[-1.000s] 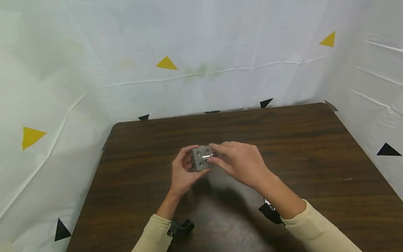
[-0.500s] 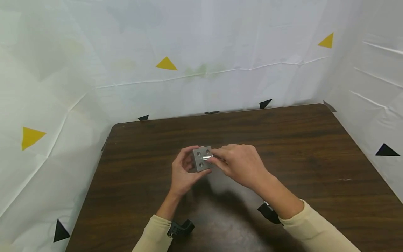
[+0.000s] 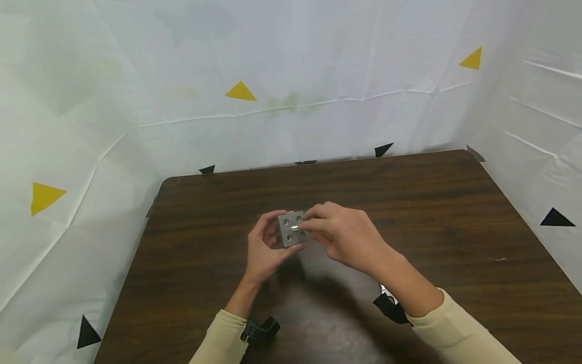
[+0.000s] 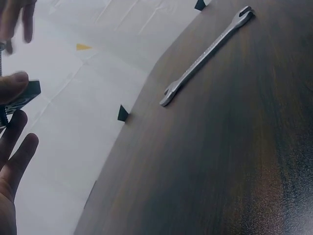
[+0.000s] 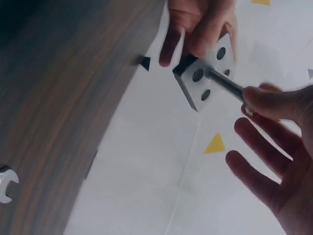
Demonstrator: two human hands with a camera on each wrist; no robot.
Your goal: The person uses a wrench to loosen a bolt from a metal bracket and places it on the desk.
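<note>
Pinching a short silver metal bolt (image 5: 226, 84) between thumb and forefinger, the right hand (image 3: 343, 235) holds its tip at one hole of a small grey square metal block (image 3: 291, 228). That hand's other three fingers (image 5: 259, 147) spread loosely, holding nothing. The left hand (image 3: 263, 247) grips the block by its edges, thumb on one side and curled fingers behind, keeping it lifted above the dark brown wooden table (image 3: 409, 202) with the drilled face turned toward the bolt.

Four round holes show on the block's face in the right wrist view; the bolt stands in one, the other three look empty. Most of the shank sticks out of the block, so the bolt seems only started, not seated. How deep it reaches inside cannot be told.

A long silver open-ended wrench (image 4: 205, 56) lies flat on the table, well apart from the block and untouched. White sheeting (image 3: 291, 76) with yellow and black triangles stands behind the block, along the table's far edge.
</note>
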